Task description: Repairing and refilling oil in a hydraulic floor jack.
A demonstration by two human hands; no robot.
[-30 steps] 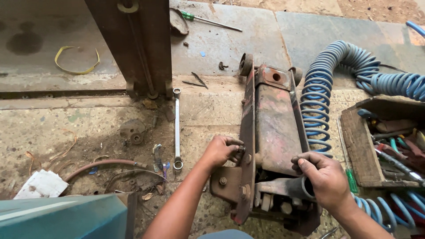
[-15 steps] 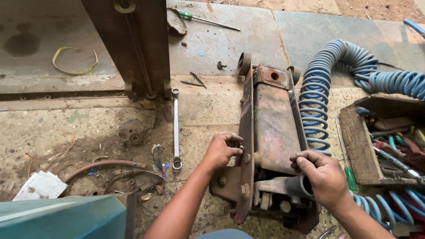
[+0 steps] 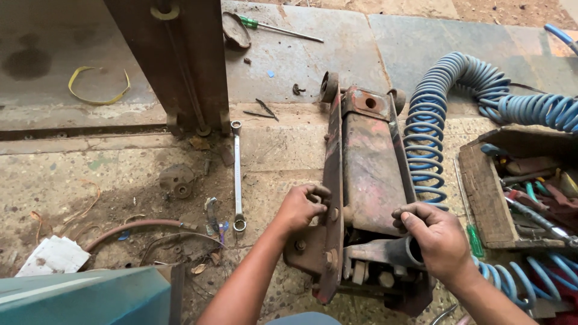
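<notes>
A rusty red floor jack (image 3: 367,156) lies on the concrete floor, its small wheels at the far end. My left hand (image 3: 301,207) grips the jack's left side plate near the close end, fingers curled over its top edge. On the jack's right side, by the round handle socket, my right hand (image 3: 436,238) is closed with fingertips pinched on a small part that I cannot make out.
A long ring wrench (image 3: 237,174) lies left of the jack. A blue coiled air hose (image 3: 433,120) runs along the right, beside a wooden toolbox (image 3: 518,186). A rusty steel post (image 3: 180,60), a green-handled screwdriver (image 3: 274,27) and a teal box (image 3: 84,298) are nearby.
Both hands stay on the jack in much the same grip. The view has shifted slightly; nothing was released or picked up.
</notes>
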